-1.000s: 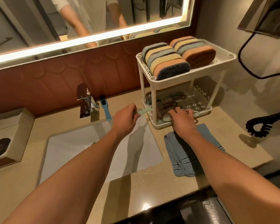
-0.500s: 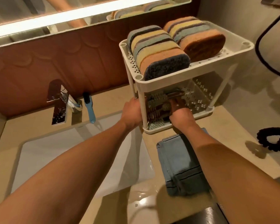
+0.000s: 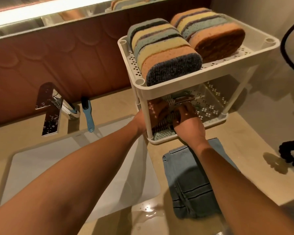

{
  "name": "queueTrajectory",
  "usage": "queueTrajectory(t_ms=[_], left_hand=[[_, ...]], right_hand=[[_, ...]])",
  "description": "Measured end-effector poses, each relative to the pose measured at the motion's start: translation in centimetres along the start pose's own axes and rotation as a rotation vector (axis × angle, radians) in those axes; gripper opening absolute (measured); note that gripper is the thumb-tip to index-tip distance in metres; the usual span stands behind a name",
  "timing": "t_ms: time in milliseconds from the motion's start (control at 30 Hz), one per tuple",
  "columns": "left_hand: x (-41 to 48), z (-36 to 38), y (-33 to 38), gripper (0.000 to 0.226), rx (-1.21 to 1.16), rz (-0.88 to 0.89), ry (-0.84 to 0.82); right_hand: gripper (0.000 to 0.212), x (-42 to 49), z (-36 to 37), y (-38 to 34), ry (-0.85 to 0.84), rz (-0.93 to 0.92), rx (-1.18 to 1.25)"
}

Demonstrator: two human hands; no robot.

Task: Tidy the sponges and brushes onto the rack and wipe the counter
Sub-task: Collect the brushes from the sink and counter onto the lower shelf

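Two rows of striped pastel sponges [image 3: 165,53] top the white plastic rack [image 3: 176,87] at 1 o'clock; left hand [image 3: 143,121] and right hand [image 3: 188,123] sit among the brushes [image 3: 182,99] underneath, can't tell their grip.

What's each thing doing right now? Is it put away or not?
Sponges: standing on the rack, top shelf.
Brushes: lower shelf, under the right hand.
Blue brush: lying on the counter, by the faucet.
Cloth: folded, on the counter.
Left hand: at lower shelf, grip hidden.

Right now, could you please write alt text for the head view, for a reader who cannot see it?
The left hand and right hand reach into the lower tier of a white rack, among brushes. Striped sponges fill its top tier; a blue brush lies by the tap, a blue cloth before the rack.
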State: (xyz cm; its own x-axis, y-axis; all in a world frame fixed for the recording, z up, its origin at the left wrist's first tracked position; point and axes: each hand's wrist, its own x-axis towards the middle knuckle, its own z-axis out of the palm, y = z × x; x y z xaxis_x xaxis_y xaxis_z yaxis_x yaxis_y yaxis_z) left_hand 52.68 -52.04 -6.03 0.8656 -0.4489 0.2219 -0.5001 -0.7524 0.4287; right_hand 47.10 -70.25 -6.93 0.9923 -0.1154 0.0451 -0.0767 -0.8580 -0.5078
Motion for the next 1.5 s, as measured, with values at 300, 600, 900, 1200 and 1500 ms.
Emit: queueTrajectory(t_ms=[300,600,900,1200,1500], left_hand=[[-1.5,0.8,-1.1,0.043,0.309,0.123,0.094],[-1.0,-0.1,-0.1,0.046,0.303,0.121,-0.007],[-1.5,0.0,-0.1,0.045,0.314,0.048,-0.012],[-1.7,-1.0,0.6,0.052,0.242,-0.018,-0.038],[-5.7,-5.6,1.7,0.021,0.196,0.036,-0.074]], right_hand=[[0.044,-0.4,-1.0,-1.1,0.026,-0.119,-0.133],[0.041,-0.4,-1.3,-1.2,0.012,-0.138,-0.106],[0.043,-0.4,-1.2,-1.2,0.002,-0.123,-0.066],[0.044,-0.4,-1.1,-1.2,-0.014,-0.132,-0.102],[0.021,-3.0,-2.6,-3.7,-0.103,-0.115,-0.210]])
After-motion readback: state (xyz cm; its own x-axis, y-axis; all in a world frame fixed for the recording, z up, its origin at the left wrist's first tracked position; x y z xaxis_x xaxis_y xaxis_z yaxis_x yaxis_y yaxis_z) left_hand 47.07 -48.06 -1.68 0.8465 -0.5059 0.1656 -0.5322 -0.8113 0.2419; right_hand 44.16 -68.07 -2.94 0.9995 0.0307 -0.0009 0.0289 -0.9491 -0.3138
